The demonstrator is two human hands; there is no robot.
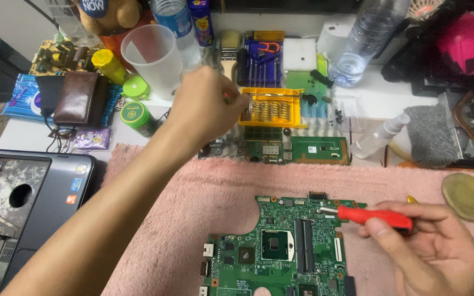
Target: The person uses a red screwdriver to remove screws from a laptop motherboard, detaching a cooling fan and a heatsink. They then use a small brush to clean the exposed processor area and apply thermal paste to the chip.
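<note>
Pink towel [193,192] covers my cluttered desk so the green motherboard [275,246] near me doesn't slide. Right hand [434,246] pinches the red screwdriver [374,215], tip on the board. Left hand [207,107], fingers curled, reaches far to the yellow bit tray [272,108]; can't tell what it holds.

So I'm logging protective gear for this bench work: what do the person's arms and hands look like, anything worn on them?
Nothing is worn that shows. The left hand and its long forearm are bare up to the frame edge: no glove, sleeve, watch or wrist strap. The right hand is bare too, with no glove or ring visible on its fingers; its wrist is out of frame, so anything there cannot be told.
</note>
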